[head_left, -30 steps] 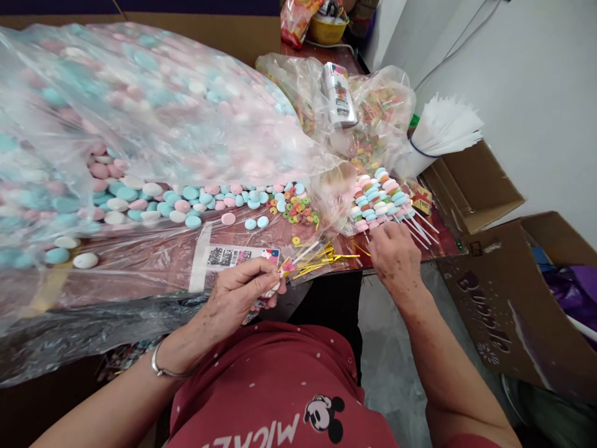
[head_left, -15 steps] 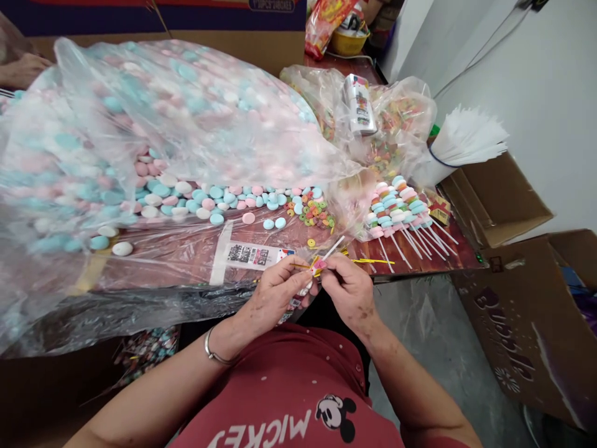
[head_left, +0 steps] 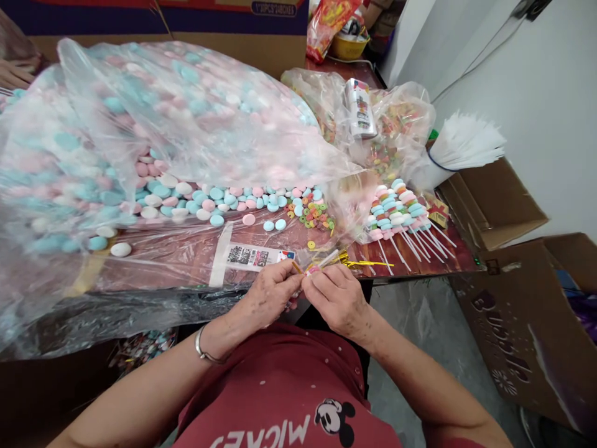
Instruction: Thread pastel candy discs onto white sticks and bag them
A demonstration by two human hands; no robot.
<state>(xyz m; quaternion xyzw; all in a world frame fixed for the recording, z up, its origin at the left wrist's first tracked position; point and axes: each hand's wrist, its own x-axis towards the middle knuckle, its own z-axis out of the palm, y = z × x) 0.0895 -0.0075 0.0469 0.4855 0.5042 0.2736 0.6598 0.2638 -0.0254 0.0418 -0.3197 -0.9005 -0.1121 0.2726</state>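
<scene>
My left hand (head_left: 276,289) and my right hand (head_left: 336,300) are closed close together at the table's front edge. Between them is a candy skewer in clear wrap, mostly hidden by the fingers. Its white stick (head_left: 328,258) pokes out up and to the right. A gold twist tie (head_left: 297,267) shows at my left fingertips, around the gathered neck of the wrap. My right fingers pinch at this neck. Just behind lies a printed label card (head_left: 254,256), and a bundle of gold twist ties (head_left: 344,259) lies beyond my right hand.
A big clear bag (head_left: 196,118) of pastel candies spills toward the front, beside small ring candies (head_left: 317,214). Finished-looking candy skewers (head_left: 396,208) lie at right, near a tub of white sticks (head_left: 471,143). Cardboard boxes (head_left: 513,323) stand right. Another person's hand (head_left: 16,71) is far left.
My right hand has moved left and turned over the wrap's neck, its fingers now against my left fingertips. The white stick has shifted slightly left and lower, and the skewer is more covered.
</scene>
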